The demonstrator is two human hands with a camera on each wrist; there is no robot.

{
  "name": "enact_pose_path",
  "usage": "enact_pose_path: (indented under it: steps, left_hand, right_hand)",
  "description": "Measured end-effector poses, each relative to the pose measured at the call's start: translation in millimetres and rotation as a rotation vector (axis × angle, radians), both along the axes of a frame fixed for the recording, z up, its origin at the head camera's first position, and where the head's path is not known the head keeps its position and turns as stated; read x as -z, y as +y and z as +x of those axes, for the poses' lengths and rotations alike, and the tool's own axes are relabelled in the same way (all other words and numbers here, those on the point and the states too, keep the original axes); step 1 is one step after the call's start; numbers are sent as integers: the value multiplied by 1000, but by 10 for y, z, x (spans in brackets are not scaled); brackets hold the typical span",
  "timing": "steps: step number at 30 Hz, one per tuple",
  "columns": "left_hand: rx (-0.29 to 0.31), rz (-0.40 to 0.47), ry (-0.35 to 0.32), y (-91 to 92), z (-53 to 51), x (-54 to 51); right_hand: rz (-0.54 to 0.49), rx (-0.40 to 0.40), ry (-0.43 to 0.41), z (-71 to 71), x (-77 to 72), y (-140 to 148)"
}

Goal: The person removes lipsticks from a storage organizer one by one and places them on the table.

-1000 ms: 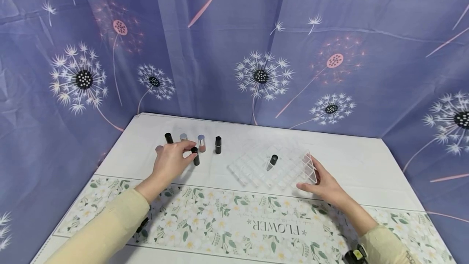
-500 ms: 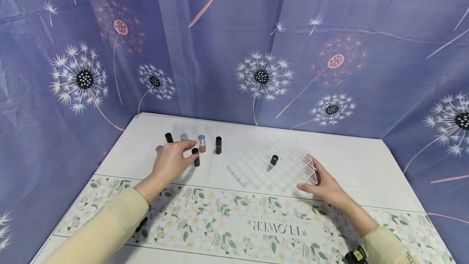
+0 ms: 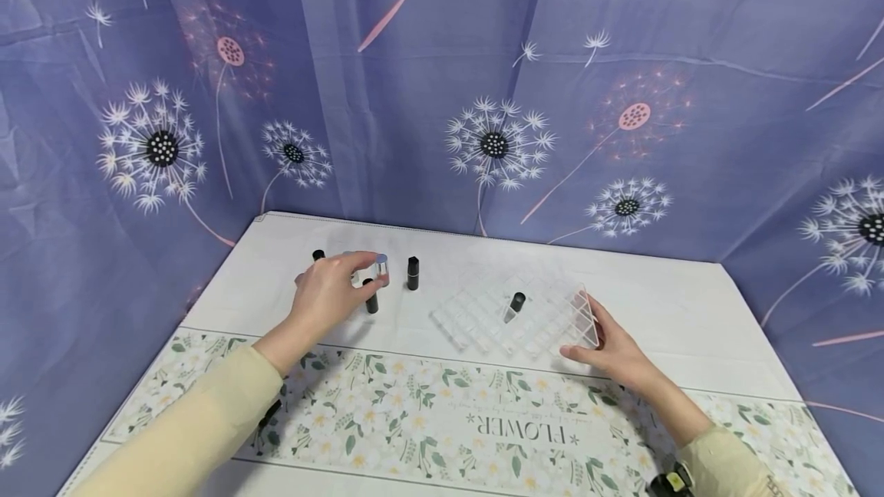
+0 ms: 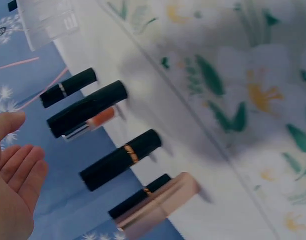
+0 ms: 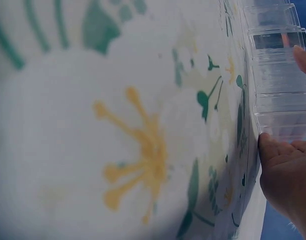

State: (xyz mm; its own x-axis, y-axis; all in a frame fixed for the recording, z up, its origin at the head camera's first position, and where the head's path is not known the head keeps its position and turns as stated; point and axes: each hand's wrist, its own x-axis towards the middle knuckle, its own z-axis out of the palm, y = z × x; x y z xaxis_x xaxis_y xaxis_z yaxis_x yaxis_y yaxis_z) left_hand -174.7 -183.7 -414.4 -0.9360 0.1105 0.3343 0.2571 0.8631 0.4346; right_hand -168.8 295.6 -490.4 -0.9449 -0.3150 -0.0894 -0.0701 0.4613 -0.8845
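Note:
My left hand (image 3: 328, 290) hovers among upright lipsticks, thumb and index finger spread apart near a silver-capped lipstick (image 3: 383, 270). A plain black lipstick (image 3: 371, 299) stands just below the thumb. In the left wrist view, a gap separates the fingers (image 4: 23, 170) from the lipsticks, including a black gold-ringed lipstick (image 4: 120, 159) and a rose-gold lipstick (image 4: 165, 202). My right hand (image 3: 615, 347) grips the right end of a clear, many-celled lipstick organizer (image 3: 476, 320), thumb on the near side. One black-ended lipstick (image 3: 517, 301) leans in a cell.
A black lipstick (image 3: 413, 273) stands between the left group and the organizer. Another black lipstick (image 3: 318, 255) shows behind my left hand, which partly hides others. The white table mat (image 3: 649, 282) has a floral band (image 3: 387, 397) along its front. A blue patterned curtain (image 3: 414, 98) surrounds the table.
My left hand has shifted slightly toward the silver-capped lipstick, from over the plain black one, its fingers spreading a little. The right hand and the organizer stay in place.

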Motion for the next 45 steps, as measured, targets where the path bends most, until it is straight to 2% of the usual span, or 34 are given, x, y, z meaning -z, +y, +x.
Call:
enact_pose_path:
  steps: [4, 6, 9, 13, 16, 19, 23, 35, 45]
  left_hand:
    - [-34, 16, -95, 79, -26, -130]
    - [-23, 36, -119, 117, -38, -177]
    - [52, 62, -77, 168, -65, -216]
    - [180, 68, 40, 236, -115, -227]
    - [236, 65, 84, 302, -145, -237]
    - [263, 63, 83, 387, -170, -256]
    - [285, 73, 46, 531, -199, -287]
    - [364, 56, -27, 969, -295, -252]
    - [437, 46, -30, 1148, -329, -193]
  right_hand:
    - [-1, 2, 0, 4, -6, 2]
    - [-2, 3, 0, 4, -7, 2]
    - [11, 8, 3, 1, -7, 0]
    - [27, 14, 5, -4, -4, -3]
    - [25, 15, -3, -6, -3, -2]
    - [23, 17, -6, -5, -3, -1]
    - [24, 22, 0, 1, -7, -4]
    - [38, 26, 7, 17, -46, -40]
    - [37, 28, 17, 28, -70, -47]
